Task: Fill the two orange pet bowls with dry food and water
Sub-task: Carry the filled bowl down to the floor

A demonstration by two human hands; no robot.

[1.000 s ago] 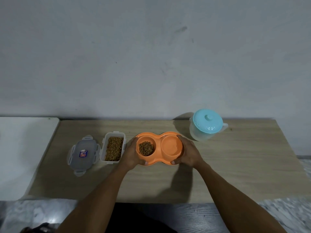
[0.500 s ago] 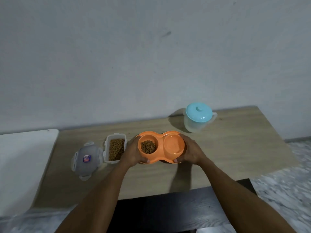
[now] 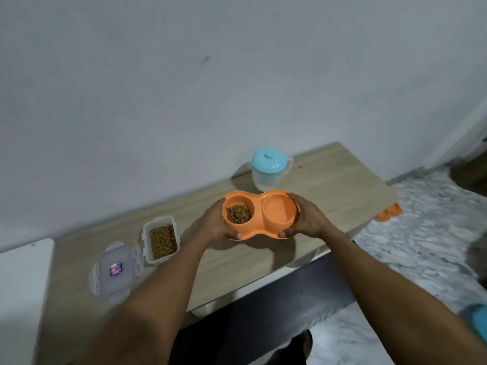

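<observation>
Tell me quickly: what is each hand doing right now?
Left hand: grips the orange double bowl at its left end.
Right hand: grips the same bowl at its right end.

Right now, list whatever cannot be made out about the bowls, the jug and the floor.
- Orange double bowl, head view: whether its right half holds water is too faint to tell.
- Jug, head view: fill level hidden by its frosted wall and blue lid.
- Orange thing on the floor, head view: too blurred and small to identify, by the table corner.
- Blue thing, head view: blurred, cut off by the right edge.
</observation>
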